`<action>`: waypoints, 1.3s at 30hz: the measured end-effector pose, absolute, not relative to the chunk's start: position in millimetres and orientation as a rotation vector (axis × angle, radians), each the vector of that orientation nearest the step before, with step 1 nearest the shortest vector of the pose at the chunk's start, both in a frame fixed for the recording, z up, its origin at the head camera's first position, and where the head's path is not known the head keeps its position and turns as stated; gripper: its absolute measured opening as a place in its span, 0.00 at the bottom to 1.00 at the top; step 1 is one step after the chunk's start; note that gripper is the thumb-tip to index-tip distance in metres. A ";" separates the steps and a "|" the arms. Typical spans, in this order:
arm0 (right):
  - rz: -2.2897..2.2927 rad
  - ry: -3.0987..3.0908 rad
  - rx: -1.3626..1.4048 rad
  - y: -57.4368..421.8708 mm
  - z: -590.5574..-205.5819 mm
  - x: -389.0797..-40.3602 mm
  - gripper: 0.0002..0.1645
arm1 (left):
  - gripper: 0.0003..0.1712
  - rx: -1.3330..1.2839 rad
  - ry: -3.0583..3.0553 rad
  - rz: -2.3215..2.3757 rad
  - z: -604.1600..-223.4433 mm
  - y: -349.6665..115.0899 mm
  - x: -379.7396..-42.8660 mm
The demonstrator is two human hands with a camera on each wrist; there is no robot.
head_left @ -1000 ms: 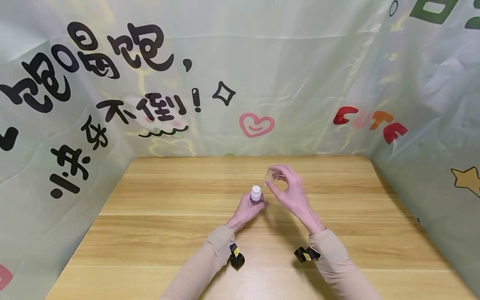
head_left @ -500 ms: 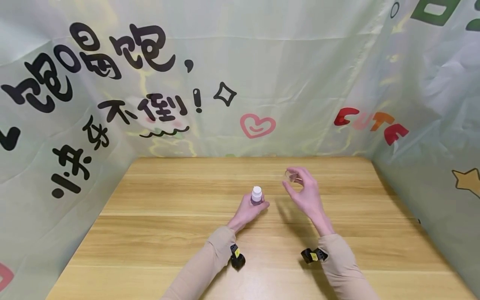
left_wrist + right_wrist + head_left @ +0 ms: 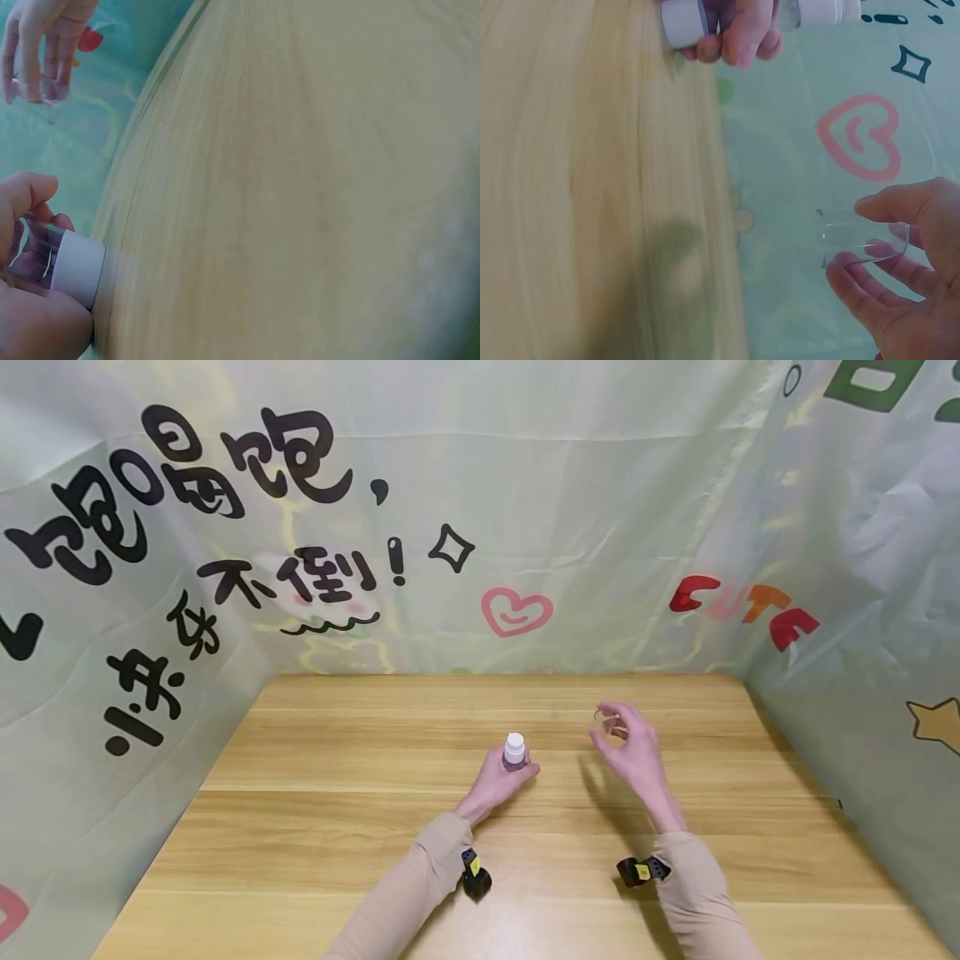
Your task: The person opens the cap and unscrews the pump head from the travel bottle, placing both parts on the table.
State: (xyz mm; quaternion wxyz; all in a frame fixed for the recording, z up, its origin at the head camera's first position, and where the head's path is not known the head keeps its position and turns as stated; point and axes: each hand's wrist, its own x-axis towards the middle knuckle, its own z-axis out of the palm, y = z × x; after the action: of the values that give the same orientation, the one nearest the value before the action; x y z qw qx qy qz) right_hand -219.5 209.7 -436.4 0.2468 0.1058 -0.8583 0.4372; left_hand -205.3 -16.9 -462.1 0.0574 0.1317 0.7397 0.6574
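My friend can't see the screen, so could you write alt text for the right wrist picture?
A right hand holds a clear cap between thumb and fingers. At the top, a left hand grips a bottle with white ends. A wooden table fills the left side, with pale cloth bearing a pink heart to the right.

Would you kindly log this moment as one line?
left hand: grips bottle, white top up | right hand: holds clear cup | clear cup: apart from bottle
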 end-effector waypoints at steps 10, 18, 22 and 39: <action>1.145 -2.567 0.199 229.2 -443.2 -216.3 0.27 | 0.07 0.407 2.249 1.992 -458.7 -17.6 -203.3; 1.102 -2.633 0.197 235.7 -445.8 -213.3 0.26 | 0.07 0.382 2.281 1.971 -488.0 -12.4 -220.1; 1.093 -2.659 0.189 237.0 -446.8 -212.3 0.26 | 0.07 0.385 2.302 1.967 -494.4 -11.7 -222.7; 1.071 -2.766 0.160 242.2 -454.8 -212.2 0.26 | 0.09 0.386 2.282 1.964 -495.3 -13.2 -223.7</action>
State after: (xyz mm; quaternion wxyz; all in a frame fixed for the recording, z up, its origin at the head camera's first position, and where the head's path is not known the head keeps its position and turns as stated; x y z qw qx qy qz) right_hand -212.2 242.2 -454.8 0.0855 0.0537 -0.9278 0.3592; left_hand -223.7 -13.2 -495.3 0.0529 0.1271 0.7508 0.6460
